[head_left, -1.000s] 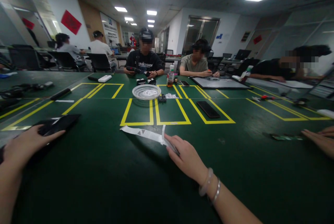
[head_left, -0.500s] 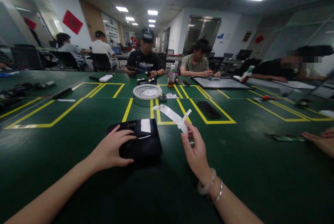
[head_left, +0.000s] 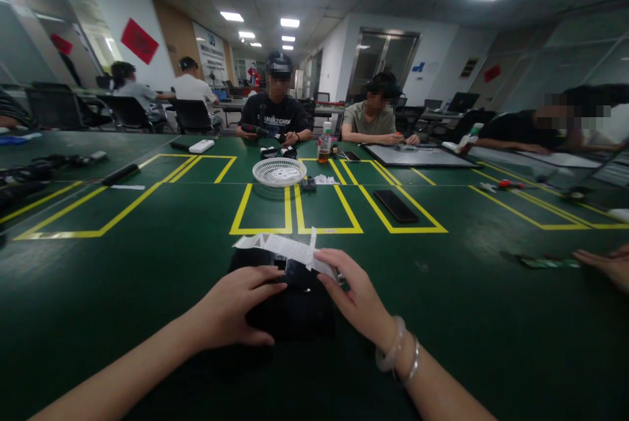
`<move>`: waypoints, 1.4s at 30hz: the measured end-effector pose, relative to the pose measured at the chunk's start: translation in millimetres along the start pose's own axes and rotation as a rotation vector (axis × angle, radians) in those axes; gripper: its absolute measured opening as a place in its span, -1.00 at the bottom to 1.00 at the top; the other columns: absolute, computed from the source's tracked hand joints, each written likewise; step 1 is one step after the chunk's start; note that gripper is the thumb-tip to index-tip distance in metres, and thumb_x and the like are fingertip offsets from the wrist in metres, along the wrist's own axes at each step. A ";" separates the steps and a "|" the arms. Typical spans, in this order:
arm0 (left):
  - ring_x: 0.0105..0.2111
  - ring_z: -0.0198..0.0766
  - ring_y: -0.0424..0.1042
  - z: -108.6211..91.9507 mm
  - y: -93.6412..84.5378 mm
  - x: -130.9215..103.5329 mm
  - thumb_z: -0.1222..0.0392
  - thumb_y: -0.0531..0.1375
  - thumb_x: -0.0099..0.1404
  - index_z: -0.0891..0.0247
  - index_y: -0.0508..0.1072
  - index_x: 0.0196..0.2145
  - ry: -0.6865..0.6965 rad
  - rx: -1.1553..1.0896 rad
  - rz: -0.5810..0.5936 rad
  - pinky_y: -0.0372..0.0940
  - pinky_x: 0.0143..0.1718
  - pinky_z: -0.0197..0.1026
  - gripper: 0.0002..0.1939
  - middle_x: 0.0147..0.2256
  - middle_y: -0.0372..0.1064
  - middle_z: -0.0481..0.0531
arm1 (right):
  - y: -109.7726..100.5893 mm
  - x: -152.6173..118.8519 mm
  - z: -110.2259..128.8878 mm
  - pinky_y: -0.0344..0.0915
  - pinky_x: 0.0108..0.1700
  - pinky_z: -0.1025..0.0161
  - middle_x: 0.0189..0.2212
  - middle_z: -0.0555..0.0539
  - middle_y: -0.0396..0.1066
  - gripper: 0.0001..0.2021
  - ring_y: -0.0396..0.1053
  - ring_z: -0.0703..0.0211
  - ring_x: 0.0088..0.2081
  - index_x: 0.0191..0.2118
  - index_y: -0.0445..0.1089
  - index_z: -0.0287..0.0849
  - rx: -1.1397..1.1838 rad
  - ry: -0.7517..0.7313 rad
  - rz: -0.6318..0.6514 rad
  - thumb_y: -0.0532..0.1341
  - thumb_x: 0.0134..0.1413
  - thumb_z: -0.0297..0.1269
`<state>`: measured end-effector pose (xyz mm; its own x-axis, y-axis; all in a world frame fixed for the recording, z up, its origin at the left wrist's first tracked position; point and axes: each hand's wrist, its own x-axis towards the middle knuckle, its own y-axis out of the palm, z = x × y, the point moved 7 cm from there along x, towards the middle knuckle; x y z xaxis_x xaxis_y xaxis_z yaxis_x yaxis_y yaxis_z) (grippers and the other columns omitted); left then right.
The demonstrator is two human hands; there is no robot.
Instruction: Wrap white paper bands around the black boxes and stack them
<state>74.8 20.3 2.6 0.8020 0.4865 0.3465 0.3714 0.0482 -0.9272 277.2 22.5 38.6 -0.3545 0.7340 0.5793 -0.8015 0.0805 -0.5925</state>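
I watch from far away, and the head view is all I have. On the surface [head_left: 147, 277] lies a black case [head_left: 309, 316], and I take it as the centre of my clock. At its 9 o'clock is the left hand [head_left: 236, 304]: its fingers are spread wide and seem to rest on the case, but how firmly they press I cannot tell. Near 3 o'clock, the right hand [head_left: 354, 287] has its fingers narrow, pinching one end of a printed paper strip [head_left: 287, 249]. The strip runs toward 10 o'clock, over the far part of the case — whether it touches there, I cannot tell.

My worry is the strip: it looks thin and is held at one end only, so it could bend, or tear if pulled sharply. The case could also slide, I think, if pushed from the side — its shell looks smooth.
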 end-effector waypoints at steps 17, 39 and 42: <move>-0.14 -0.13 0.39 18.9 -7.8 -6.1 0.36 0.32 0.28 0.11 0.45 0.01 -0.024 0.113 0.138 0.28 -0.17 -0.16 -0.64 -0.06 0.36 0.01 | 34.7 -6.7 -0.4 0.26 -0.11 0.19 -0.02 0.02 0.47 -0.76 0.44 0.15 -0.16 -0.11 0.53 0.02 -0.273 0.004 0.503 0.32 0.08 -0.35; -0.10 -0.08 0.36 15.7 -4.5 -3.8 0.24 0.36 0.28 0.11 0.50 -0.04 -0.046 0.110 0.167 0.26 -0.06 -0.06 -0.70 -0.08 0.37 0.03 | 35.0 -3.4 11.4 0.17 -0.01 0.06 -0.30 0.00 0.41 -0.92 0.31 0.13 -0.21 -0.33 0.56 -0.04 -0.358 -0.115 0.454 0.29 0.15 -0.26; 0.10 0.06 0.25 14.2 -2.7 -3.3 0.01 0.42 0.20 0.12 0.34 0.19 -0.064 0.086 0.146 0.15 0.14 0.07 -0.35 0.13 0.26 0.10 | 26.4 0.9 14.2 0.18 -0.04 0.05 -0.31 -0.03 0.42 -0.89 0.31 0.12 -0.22 -0.26 0.55 -0.05 -0.331 -0.138 0.345 0.25 0.20 -0.27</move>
<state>64.5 31.0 1.9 0.8120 0.5484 0.1997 0.2093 0.0457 -0.9768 248.9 15.6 31.4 -0.6504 0.6611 0.3741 -0.4383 0.0756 -0.8956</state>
